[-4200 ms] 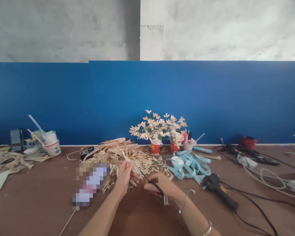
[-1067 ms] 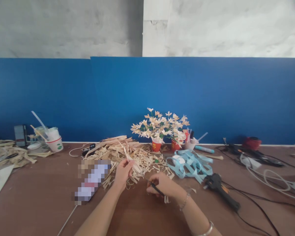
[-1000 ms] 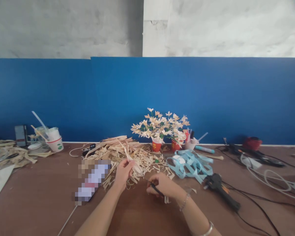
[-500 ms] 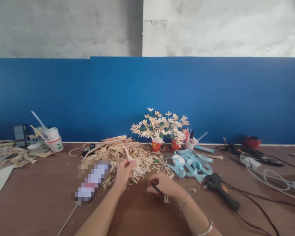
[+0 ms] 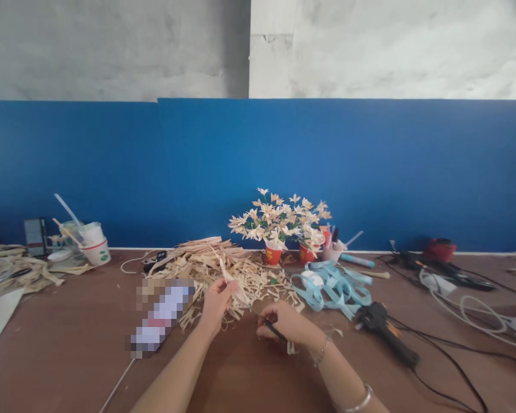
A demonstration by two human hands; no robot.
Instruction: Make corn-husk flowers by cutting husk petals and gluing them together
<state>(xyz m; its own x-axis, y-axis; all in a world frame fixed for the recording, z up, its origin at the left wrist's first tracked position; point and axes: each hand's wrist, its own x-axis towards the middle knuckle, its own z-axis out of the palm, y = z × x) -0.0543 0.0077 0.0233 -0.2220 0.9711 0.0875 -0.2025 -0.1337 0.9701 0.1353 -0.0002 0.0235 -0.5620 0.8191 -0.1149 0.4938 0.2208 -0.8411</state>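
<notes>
My left hand (image 5: 216,303) is closed, pinching a pale strip of dried husk (image 5: 227,274) that points upward, with loose ends hanging below the fingers. My right hand (image 5: 282,322) is closed around a slim dark-handled tool (image 5: 275,331). Its thin metal tip reaches up and left to the lower end of the strip; I cannot tell whether it has one blade or two. A pale scrap (image 5: 290,347) shows by the tool's rear end. Behind both hands lies a heap of cut husk pieces (image 5: 258,275) on the brown table (image 5: 236,373).
Husk flowers (image 5: 279,218) stand in red cups (image 5: 273,254) behind the heap. Light blue ribbon (image 5: 339,289) and a black glue gun (image 5: 387,335) with cables lie right. Left are a blurred-out phone (image 5: 161,318) and a white cup (image 5: 96,252). A blue partition (image 5: 327,149) stands behind.
The tip of the dark-handled tool has shifted slightly up and left, closer to the strip's lower end. Both hands stay almost where they were.
</notes>
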